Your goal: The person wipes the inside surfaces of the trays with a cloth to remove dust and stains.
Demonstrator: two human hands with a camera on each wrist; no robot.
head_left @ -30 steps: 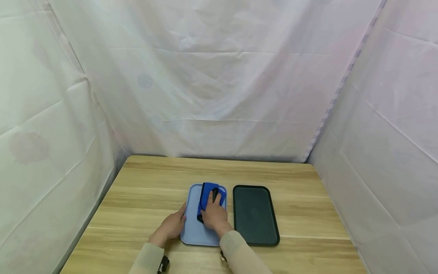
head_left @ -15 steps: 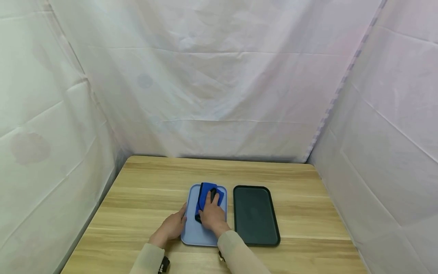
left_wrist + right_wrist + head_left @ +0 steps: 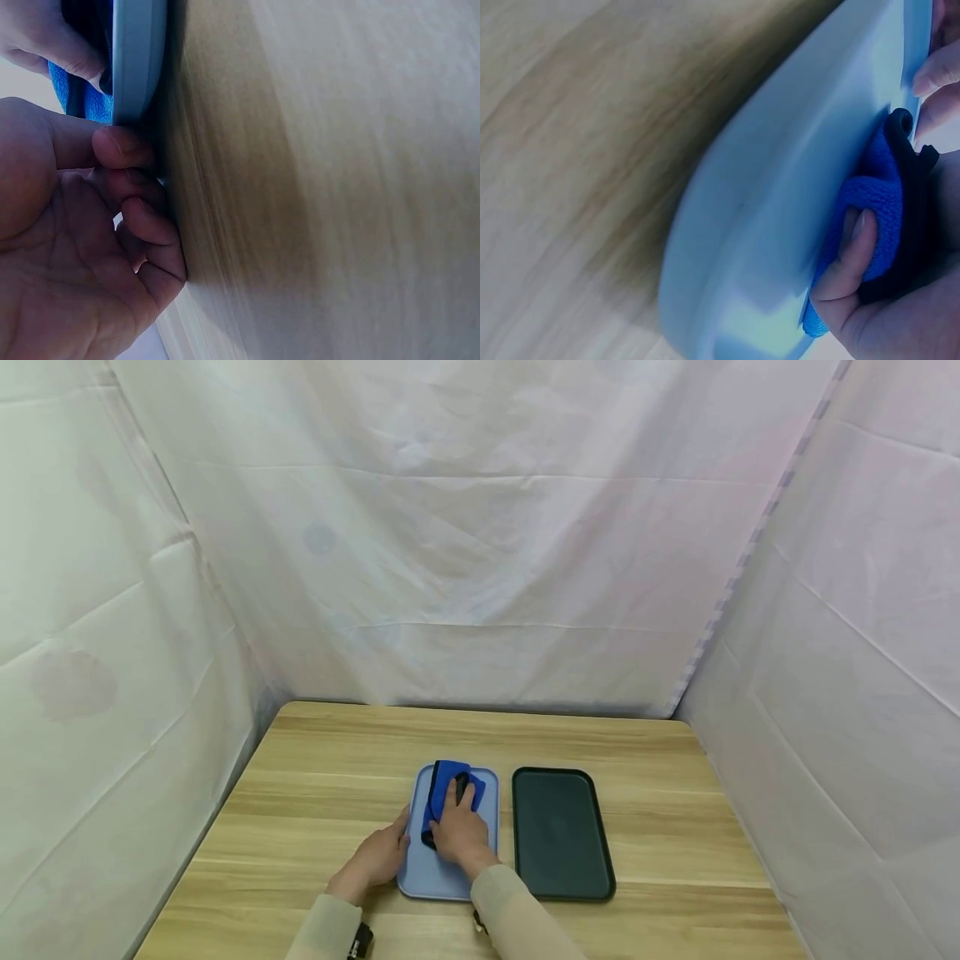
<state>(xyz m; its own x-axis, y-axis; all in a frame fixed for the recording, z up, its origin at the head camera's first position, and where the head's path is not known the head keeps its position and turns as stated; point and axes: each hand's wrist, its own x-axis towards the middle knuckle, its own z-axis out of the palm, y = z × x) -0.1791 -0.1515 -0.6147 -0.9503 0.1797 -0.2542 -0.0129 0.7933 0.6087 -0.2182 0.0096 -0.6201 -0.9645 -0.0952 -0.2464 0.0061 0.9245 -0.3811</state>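
A light blue tray point(image 3: 435, 878) lies flat on the wooden table. My right hand point(image 3: 460, 833) holds a folded blue cloth point(image 3: 444, 787) with black edging down on the tray's upper middle. In the right wrist view, a bent digit digs into the fuzzy side of the cloth point(image 3: 889, 225), just above the tray surface point(image 3: 780, 202). Along the tray's left edge, my left hand point(image 3: 381, 853) grips the rim. Its fingers look curled at the tray's side point(image 3: 139, 60) in the left wrist view, close to the tabletop; part of their contact is hidden.
Just right of the blue tray, with a narrow gap between, lies a dark green tray point(image 3: 561, 835). The wooden table point(image 3: 300, 793) ends at white fabric walls point(image 3: 480, 568) behind and on both sides.
My right hand and the blue cloth have slid a little to the left across the light blue tray. The left hand stays at the rim, and the dark tray has not moved.
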